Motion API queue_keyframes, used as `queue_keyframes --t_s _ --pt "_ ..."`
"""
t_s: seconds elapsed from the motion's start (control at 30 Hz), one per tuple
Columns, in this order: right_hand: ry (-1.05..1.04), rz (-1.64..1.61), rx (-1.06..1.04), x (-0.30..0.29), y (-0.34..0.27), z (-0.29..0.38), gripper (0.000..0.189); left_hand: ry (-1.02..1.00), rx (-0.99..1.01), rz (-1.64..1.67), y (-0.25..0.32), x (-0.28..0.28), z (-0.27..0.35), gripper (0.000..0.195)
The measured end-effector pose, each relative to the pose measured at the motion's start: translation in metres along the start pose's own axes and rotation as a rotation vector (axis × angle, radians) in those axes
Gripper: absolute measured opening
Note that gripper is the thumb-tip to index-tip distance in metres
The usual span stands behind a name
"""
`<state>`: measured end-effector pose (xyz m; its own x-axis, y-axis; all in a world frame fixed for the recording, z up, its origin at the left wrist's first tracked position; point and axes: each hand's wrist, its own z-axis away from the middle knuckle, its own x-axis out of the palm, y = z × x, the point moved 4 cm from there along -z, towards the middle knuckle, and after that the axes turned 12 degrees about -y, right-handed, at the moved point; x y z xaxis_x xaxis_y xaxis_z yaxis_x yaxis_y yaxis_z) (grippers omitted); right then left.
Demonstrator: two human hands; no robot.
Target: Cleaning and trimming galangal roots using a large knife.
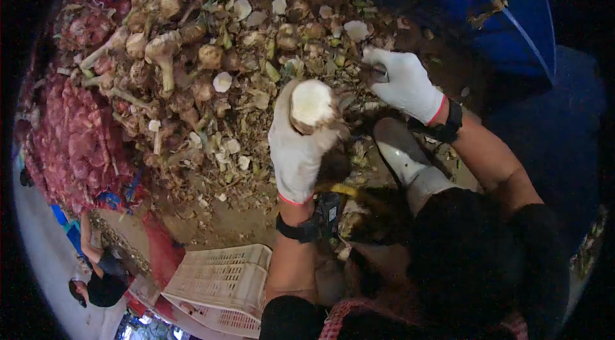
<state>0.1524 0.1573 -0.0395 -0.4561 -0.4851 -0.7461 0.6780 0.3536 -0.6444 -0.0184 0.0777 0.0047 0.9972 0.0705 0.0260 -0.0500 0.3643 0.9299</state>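
Note:
My left hand [295, 152], in a white knit glove with a red cuff, grips a garlic bulb [312, 104]. The bulb's broad, pale, flat cut face is turned up towards me. To its right, apart from the bulb, my right hand [403, 80] wears a matching glove, its fingers curled around a small dark object [379, 73] that is too blurred to name. Beyond both hands spreads a heap of garlic bulbs [163, 49], some with stalks. Pale cut discs [356, 31] and dry trimmings [259, 99] lie scattered among them.
Red mesh sacks [81, 143] packed with bulbs stand at the left. A blue container [519, 27] rises at the upper right. Near my left forearm is a cream plastic crate [221, 277]. My boot [403, 152] rests amid the trimmings. Another person [103, 282] is at lower left.

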Motion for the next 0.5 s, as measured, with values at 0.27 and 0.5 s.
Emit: queue_keyframes --t_s 0.27,0.5 --pt "-0.352 -0.004 -0.152 0.048 0.035 0.015 0.025 0.040 -0.099 0.552 -0.023 -0.003 0.029 0.026" --pt "-0.244 -0.337 0.194 0.028 0.027 0.005 0.027 -0.471 -0.175 -0.692 0.005 -0.047 0.036 0.019"
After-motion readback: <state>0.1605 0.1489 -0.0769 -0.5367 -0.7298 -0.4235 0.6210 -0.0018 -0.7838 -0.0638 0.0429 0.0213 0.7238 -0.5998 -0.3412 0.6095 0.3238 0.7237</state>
